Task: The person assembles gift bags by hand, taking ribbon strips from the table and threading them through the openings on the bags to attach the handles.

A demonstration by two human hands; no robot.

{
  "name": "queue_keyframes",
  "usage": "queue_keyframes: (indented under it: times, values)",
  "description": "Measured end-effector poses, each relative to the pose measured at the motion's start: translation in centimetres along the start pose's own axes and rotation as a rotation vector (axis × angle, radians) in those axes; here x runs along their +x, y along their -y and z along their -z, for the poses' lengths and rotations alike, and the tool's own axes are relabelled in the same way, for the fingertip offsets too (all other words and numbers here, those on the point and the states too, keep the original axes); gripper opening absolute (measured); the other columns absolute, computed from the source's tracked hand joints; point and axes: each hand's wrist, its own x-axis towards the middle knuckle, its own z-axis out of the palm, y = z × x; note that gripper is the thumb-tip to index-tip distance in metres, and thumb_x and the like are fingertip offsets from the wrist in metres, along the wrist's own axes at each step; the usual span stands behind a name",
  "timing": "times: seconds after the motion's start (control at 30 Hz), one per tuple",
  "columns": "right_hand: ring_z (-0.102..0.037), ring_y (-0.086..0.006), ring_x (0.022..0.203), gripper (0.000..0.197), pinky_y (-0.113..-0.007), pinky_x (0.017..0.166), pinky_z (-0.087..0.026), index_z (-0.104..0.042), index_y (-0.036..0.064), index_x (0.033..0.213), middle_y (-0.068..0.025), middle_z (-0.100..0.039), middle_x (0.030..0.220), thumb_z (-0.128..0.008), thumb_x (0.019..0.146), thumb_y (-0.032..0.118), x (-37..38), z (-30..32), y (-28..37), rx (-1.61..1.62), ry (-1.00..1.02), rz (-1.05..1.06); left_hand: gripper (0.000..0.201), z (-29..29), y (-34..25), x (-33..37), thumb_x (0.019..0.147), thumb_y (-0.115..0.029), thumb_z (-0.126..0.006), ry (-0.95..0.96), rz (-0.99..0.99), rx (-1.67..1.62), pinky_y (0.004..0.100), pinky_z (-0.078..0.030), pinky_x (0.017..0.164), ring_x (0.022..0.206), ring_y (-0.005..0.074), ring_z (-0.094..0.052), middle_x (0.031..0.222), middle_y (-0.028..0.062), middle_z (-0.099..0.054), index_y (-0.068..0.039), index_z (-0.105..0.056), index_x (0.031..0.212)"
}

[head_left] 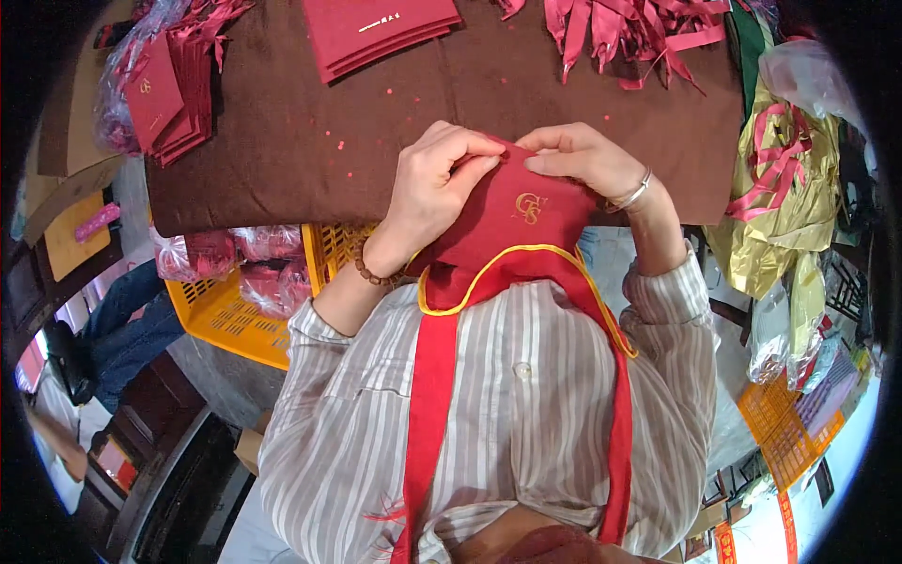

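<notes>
A dark red paper bag (498, 211) with a gold emblem is held up in front of my chest, close to the table's near edge. My left hand (442, 179) pinches its far edge, thumb and forefinger together near the middle. Whatever tiny thing may sit between those fingertips is too small to make out. My right hand (587, 164) grips the same far edge farther right, thumb on the front face and the other fingers partly hidden behind it. Below the bag shows the yellow-trimmed top of my red apron (470, 293).
Brown cloth covers the table (282, 183), with small red paper dots scattered on it. Flat red bags (174, 103) are stacked at the left, larger ones (376, 33) at the back. Red ribbons (639, 38) lie back right. A yellow crate (225, 320) holds wrapped red bundles below.
</notes>
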Motion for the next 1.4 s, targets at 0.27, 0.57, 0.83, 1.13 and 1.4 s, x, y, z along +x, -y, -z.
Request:
queue_keyframes:
  times: [0.27, 0.57, 0.83, 1.13, 1.4]
  values:
    - [-0.056, -0.0072, 0.087, 0.028, -0.021, 0.077, -0.045, -0.055, -0.0027, 0.111, -0.0024, -0.062, 0.098, -0.053, 0.087, 0.011, -0.1, -0.5, 0.3, -0.019, 0.005, -0.029, 0.007, -0.7, 0.2, -0.5, 0.076, 0.000, -0.063, -0.040, -0.075, -0.008, 0.0276, -0.046, 0.070, 0.078, 0.0185, -0.059, 0.082, 0.0089, -0.063, 0.000, -0.063, 0.083]
    - [-0.057, -0.0066, 0.085, 0.029, -0.020, 0.075, -0.045, -0.053, -0.0025, 0.114, -0.0028, -0.062, 0.098, -0.053, 0.087, 0.010, 0.0, -0.5, 0.0, -0.020, 0.022, -0.012, 0.006, -0.2, 0.1, -0.4, 0.077, -0.003, -0.063, 0.009, -0.026, 0.039, 0.0283, -0.045, 0.070, 0.076, 0.0192, -0.058, 0.080, 0.0086, -0.062, -0.001, -0.063, 0.083]
    - [-0.057, -0.0068, 0.086, 0.030, -0.020, 0.076, -0.045, -0.053, -0.0024, 0.113, -0.0035, -0.062, 0.099, -0.054, 0.086, 0.010, -0.1, -0.6, 0.2, -0.027, -0.001, -0.011, 0.008, 0.2, -0.8, 0.0, 0.076, -0.003, -0.063, 0.048, 0.038, 0.063, 0.0276, -0.045, 0.067, 0.075, 0.0177, -0.058, 0.077, 0.0086, -0.062, -0.001, -0.063, 0.084]
    - [-0.057, -0.0063, 0.086, 0.029, -0.020, 0.076, -0.045, -0.053, -0.0026, 0.114, -0.0035, -0.062, 0.098, -0.053, 0.087, 0.008, -0.1, -0.6, -0.3, -0.023, -0.027, 0.017, 0.003, -0.1, -0.6, 0.3, 0.074, -0.003, -0.061, 0.029, -0.100, 0.167, 0.0352, -0.043, 0.063, 0.070, 0.0265, -0.053, 0.071, 0.0094, -0.057, -0.002, -0.059, 0.075]
    - [-0.057, -0.0062, 0.084, 0.029, -0.020, 0.075, -0.045, -0.053, -0.0028, 0.113, -0.0031, -0.062, 0.096, -0.054, 0.087, 0.009, -0.2, -0.6, -0.5, -0.020, -0.028, 0.008, 0.005, -0.2, -0.5, 0.2, 0.073, -0.002, -0.061, 0.008, -0.189, 0.230, 0.0370, -0.043, 0.062, 0.069, 0.0283, -0.052, 0.071, 0.0102, -0.056, -0.002, -0.056, 0.074]
